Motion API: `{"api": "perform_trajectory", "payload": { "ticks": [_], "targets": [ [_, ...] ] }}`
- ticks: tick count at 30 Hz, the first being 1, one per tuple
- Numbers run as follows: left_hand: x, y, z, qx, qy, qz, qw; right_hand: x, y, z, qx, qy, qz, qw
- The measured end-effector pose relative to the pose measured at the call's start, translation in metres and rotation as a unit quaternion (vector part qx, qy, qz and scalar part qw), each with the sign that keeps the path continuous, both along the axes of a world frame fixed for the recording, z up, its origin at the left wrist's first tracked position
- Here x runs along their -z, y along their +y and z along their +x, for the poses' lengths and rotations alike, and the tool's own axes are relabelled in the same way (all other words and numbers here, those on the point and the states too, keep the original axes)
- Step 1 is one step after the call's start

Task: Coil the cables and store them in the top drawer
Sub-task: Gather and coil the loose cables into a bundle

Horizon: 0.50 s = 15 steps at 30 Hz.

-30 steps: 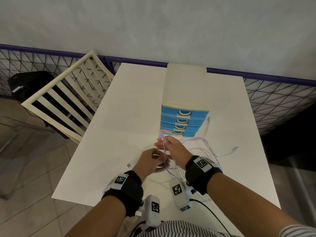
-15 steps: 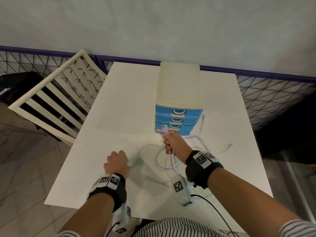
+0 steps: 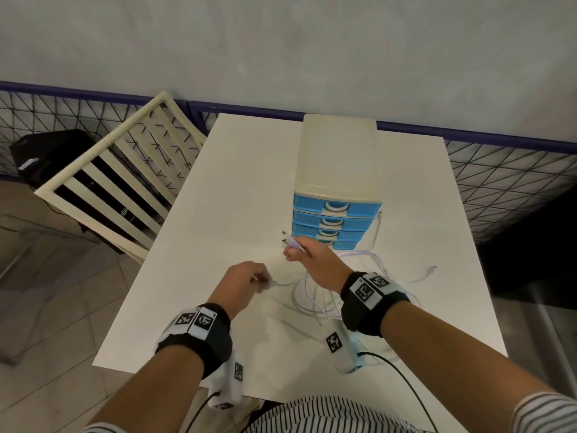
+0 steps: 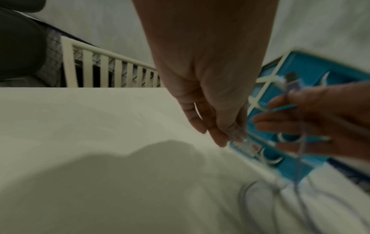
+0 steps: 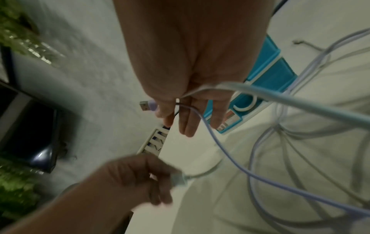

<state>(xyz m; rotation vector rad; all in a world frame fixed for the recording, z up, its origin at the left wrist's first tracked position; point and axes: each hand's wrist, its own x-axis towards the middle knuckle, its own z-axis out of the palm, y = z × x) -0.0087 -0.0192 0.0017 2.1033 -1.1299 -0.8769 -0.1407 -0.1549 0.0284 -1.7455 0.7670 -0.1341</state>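
A cream drawer unit with blue drawers stands at the middle of the white table; its top drawer is closed. My right hand hovers just in front of it and grips a purple cable near its USB plug, with a white cable also running through the palm. Loose loops hang from that hand onto the table. My left hand, lower left of the right, pinches the white cable's plug between thumb and fingertips.
A cream slatted chair stands off the table's left edge, with a black bag behind it. Wire mesh fencing runs behind the table. A loose white cable end lies to the right of the hands.
My left hand, which lay on the table at the left, has lifted and moved right with the white plug pinched. My right hand keeps the purple cable and has shifted slightly left.
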Motion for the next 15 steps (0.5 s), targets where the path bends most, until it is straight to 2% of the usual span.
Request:
{"api": "perform_trajectory", "payload": {
  "ticks": [3, 6, 8, 13, 15],
  "targets": [
    [-0.02, -0.019, -0.003, -0.013, 0.011, -0.093, 0.996, 0.0, 0.005, 0.004, -0.024, 0.025, -0.011, 0.999],
    [-0.034, -0.029, -0.003, -0.082, 0.084, -0.156, 0.981, -0.005, 0.003, 0.004, -0.009, -0.025, 0.096, 0.995],
    [-0.039, -0.031, -0.004, -0.126, 0.127, -0.188, 0.966, -0.012, 0.002, 0.001, -0.019, -0.028, 0.13, 0.991],
    [-0.044, -0.035, -0.016, -0.169, 0.221, -0.204, 0.938, -0.02, 0.003, -0.01, -0.031, -0.039, 0.171, 0.984],
    [-0.044, -0.037, -0.022, -0.178, 0.261, -0.202, 0.927, -0.018, 0.006, -0.012, -0.018, -0.056, 0.215, 0.975]
  ]
}}
